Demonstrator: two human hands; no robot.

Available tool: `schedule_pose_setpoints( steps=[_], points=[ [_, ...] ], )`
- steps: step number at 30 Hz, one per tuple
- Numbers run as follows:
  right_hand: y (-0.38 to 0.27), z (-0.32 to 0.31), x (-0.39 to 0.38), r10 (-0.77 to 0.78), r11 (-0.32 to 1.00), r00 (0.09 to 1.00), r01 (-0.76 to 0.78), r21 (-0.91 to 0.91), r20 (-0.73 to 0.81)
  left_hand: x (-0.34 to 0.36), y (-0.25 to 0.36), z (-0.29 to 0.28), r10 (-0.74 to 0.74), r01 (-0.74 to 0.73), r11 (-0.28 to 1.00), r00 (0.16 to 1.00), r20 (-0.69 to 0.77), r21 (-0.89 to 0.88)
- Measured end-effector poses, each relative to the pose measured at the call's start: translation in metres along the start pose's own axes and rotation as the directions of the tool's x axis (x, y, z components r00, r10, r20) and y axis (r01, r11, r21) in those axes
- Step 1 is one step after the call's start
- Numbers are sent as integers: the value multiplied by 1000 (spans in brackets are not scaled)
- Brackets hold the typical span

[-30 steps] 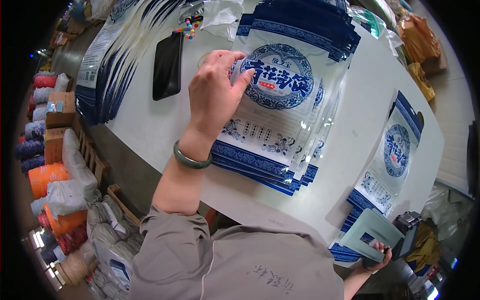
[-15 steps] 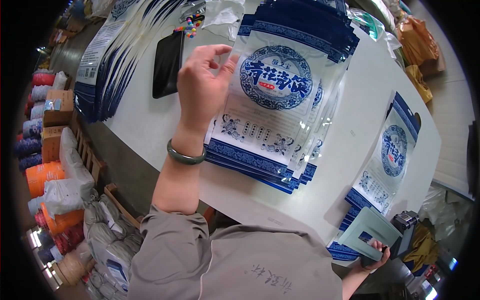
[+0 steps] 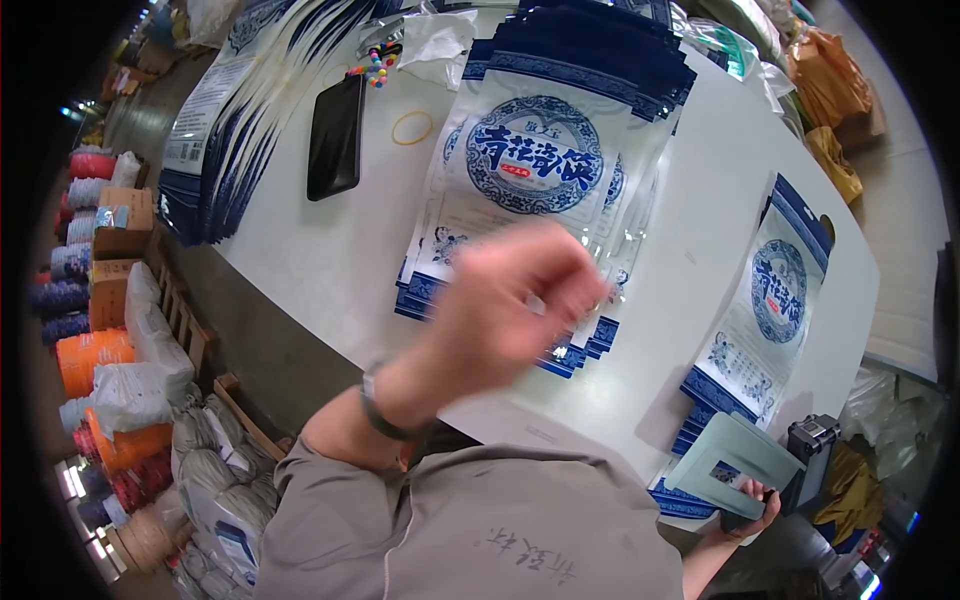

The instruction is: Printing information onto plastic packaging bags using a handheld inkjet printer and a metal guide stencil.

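Observation:
My left hand (image 3: 525, 295), blurred by motion, hangs over the lower part of a stack of blue-and-white printed plastic bags (image 3: 540, 150); its fingers look bent, but I cannot tell if they hold anything. At the lower right my right hand (image 3: 762, 505) grips the dark handle of a pale grey-green device (image 3: 710, 450) with a rectangular opening, beside a second pile of the same bags (image 3: 745, 370). A small metal-and-black mechanism (image 3: 812, 438) stands by that device.
On the white table (image 3: 300, 280) lie a black phone (image 3: 335, 135), a bead string (image 3: 378, 62), a yellow rubber band (image 3: 410, 127) and a fanned bag stack (image 3: 210, 130). Beyond the left edge are cord rolls (image 3: 90, 355) and cartons (image 3: 120, 215); orange-brown bags (image 3: 830, 70) lie at upper right.
My left hand has swept down and right from the bag stack's upper left edge to its lower part, uncovering the rubber band. My right hand stays at the device.

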State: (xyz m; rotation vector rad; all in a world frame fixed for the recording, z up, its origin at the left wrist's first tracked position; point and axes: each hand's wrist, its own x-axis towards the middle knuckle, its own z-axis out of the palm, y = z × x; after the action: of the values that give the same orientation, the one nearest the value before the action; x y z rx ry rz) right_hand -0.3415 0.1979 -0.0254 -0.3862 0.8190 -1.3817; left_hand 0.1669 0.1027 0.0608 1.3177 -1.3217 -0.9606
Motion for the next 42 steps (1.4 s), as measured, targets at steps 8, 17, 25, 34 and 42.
schedule_pose_setpoints(
  steps=[8, 17, 25, 34, 42],
  points=[
    [11, 33, -9, -85, 993, 982, 71, -90, -171, -16, 1, 119, -114, 100, 993, 819, 563, 56],
    [32, 60, 1, -140, 984, 900, 79, -162, -412, -9, 17, 157, -266, 90, 951, 729, 630, 297],
    [22, 48, 8, -134, 991, 991, 134, -4, -17, 51, -15, 144, -156, 81, 983, 850, 503, 168],
    [21, 45, 10, -148, 976, 989, 147, 158, -7, 32, -33, 178, -149, 90, 976, 939, 310, 198],
    [23, 45, 10, -144, 965, 990, 140, 219, 1, 49, -28, 189, -142, 83, 978, 937, 320, 190]
  ],
)
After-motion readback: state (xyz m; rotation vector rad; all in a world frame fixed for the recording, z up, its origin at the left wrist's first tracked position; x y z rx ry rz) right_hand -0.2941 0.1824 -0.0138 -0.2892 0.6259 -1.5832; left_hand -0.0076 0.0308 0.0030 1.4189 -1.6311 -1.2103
